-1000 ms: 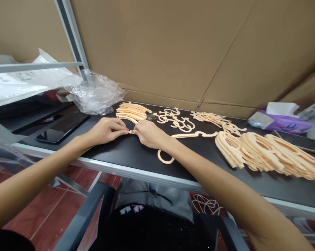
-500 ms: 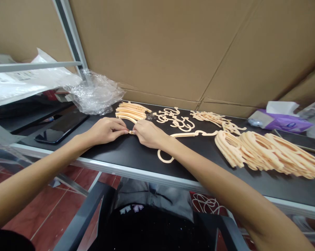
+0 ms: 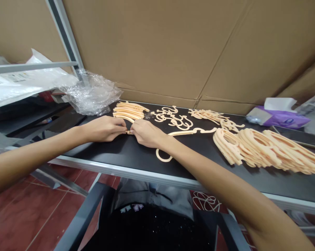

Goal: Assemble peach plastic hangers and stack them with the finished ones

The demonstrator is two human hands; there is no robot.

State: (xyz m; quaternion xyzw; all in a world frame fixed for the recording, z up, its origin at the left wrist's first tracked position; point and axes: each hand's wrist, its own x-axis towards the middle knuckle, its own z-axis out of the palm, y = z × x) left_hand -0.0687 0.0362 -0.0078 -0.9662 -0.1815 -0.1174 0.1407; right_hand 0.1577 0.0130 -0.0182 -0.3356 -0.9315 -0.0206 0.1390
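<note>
Two hands stay pinched together over the tabletop, the left hand point(image 3: 102, 129) and right hand point(image 3: 146, 134) meeting at the fingertips on a small peach cut-out piece point(image 3: 129, 132), barely moved from a moment earlier, though everything on the table sits slightly further left in view. The piece lies just below a bundle of curved strips point(image 3: 128, 111). Open black tabletop point(image 3: 100, 150) runs from the hands to the metal front edge point(image 3: 121, 166). Five lots of peach shapes lie there: that bundle, a tangle of hooks point(image 3: 171, 118), a second bundle point(image 3: 207, 116), one lone hook-and-ring piece point(image 3: 185, 134), and a long overlapping row of rings point(image 3: 267, 150).
</note>
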